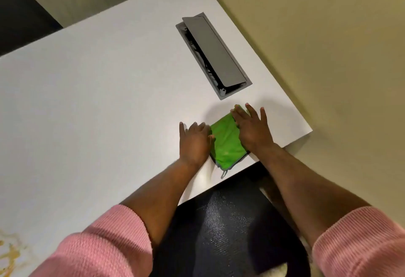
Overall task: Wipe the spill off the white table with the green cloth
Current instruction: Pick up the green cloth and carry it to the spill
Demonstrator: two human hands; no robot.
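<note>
A folded green cloth with a grey hem lies flat on the white table, close to its near edge. My right hand rests palm down on the cloth's right side, fingers spread past its far corner. My left hand lies flat on the table at the cloth's left edge, fingertips touching the fabric. Neither hand grips the cloth. A yellowish-brown spill stains the table at the bottom left corner of the view, far from the cloth.
A grey cable box is set into the table beyond the cloth, its lid tilted open. A black mesh chair stands under the near edge between my arms. Beige floor lies to the right.
</note>
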